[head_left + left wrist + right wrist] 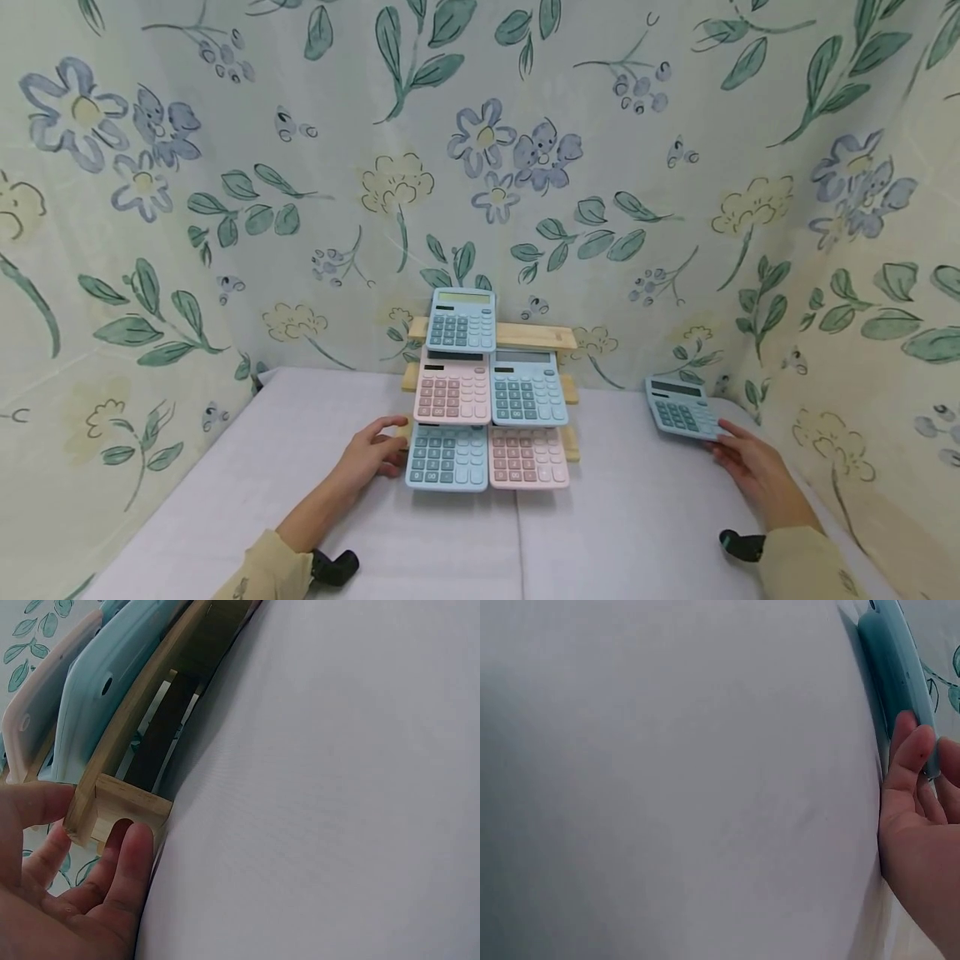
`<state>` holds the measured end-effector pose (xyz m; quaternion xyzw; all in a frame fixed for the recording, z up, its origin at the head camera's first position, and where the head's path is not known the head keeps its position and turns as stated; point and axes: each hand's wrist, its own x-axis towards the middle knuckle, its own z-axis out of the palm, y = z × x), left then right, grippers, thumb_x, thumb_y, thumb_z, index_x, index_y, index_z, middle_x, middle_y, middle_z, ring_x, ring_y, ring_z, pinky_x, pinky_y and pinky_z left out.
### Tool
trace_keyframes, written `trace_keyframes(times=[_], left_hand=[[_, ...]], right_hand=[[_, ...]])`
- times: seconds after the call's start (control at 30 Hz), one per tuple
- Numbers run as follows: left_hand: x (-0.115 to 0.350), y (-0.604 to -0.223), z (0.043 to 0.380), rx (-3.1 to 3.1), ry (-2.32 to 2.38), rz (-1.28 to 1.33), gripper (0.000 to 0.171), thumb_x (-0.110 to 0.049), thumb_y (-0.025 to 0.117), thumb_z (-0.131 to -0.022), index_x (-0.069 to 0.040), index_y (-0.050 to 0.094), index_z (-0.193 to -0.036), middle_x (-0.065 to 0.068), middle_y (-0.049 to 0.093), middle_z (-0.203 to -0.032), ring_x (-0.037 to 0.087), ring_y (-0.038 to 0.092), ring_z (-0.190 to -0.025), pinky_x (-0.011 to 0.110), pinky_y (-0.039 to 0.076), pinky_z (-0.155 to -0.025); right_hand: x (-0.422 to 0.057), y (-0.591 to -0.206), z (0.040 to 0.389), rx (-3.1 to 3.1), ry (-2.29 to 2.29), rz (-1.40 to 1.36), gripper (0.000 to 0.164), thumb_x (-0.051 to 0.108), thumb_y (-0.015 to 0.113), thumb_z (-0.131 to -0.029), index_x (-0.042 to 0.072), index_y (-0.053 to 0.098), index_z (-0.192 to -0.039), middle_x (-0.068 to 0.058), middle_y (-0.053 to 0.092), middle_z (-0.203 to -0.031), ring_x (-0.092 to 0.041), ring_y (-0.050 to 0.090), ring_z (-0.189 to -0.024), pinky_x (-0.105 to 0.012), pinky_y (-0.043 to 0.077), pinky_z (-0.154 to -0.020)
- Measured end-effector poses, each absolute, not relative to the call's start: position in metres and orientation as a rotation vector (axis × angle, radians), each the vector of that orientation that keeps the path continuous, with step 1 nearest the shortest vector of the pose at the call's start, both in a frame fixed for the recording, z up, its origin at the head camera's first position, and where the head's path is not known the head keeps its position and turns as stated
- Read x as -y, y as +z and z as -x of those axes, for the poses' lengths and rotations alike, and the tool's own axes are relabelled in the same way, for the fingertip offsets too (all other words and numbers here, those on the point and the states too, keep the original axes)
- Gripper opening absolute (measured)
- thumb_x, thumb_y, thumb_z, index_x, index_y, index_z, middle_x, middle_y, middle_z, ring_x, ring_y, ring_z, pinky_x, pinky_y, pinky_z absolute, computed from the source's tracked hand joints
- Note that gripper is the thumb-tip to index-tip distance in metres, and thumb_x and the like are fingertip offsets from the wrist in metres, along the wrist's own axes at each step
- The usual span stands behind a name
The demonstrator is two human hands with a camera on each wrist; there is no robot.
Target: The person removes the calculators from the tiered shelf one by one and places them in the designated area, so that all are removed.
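At the right of the head view, my right hand (757,475) grips a blue calculator (681,410) by its near right corner. The right wrist view has that calculator (901,671) edge-on, its lower end between the thumb and fingers of the hand (911,795). My left hand (367,461) is at the lower left end of a tiered wooden rack (536,336). In the left wrist view, the thumb and fingers of this hand (90,907) close around the end of the rack's wooden frame (135,796).
Several calculators lean on the rack: a blue one (462,320) on top, a pink one (452,387) beside a blue one (528,389) in the middle, a blue one (447,458) beside a pink one (528,458) below. White cloth (615,517) covers the table; floral curtains (480,242) surround it.
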<state>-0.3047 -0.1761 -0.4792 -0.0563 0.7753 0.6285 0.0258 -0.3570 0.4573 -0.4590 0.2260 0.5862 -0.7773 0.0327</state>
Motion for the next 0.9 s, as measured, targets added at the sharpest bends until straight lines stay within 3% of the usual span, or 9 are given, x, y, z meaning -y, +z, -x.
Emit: trace_keyframes(times=[0.67,0.9], left_hand=[[0.177,-0.479,0.305,-2.392,1.947,0.168,0.04,-0.022,0.062,-0.097,-0.017,0.057,-0.137,0.01,0.071,-0.1,0.021,0.065,-0.082,0.033,0.058,-0.069],[0.176,-0.48,0.305,-2.401,1.94,0.173,0.041,-0.022,0.061,-0.097,-0.017,0.057,-0.137,0.01,0.071,-0.099,0.021,0.066,-0.081,0.032,0.058,-0.068]], right_hand=[[-0.455,-0.465,0.366,-1.969,-2.328,-0.794,0.066,0.001,0.049,-0.101,0.012,0.022,-0.16,0.011,0.067,-0.072,-0.008,0.07,-0.075,-0.022,0.057,-0.074],[-0.453,-0.467,0.37,-1.971,-2.354,-0.821,0.069,-0.003,0.053,-0.098,0.01,0.023,-0.159,0.01,0.061,-0.078,-0.007,0.07,-0.075,-0.026,0.058,-0.085]])
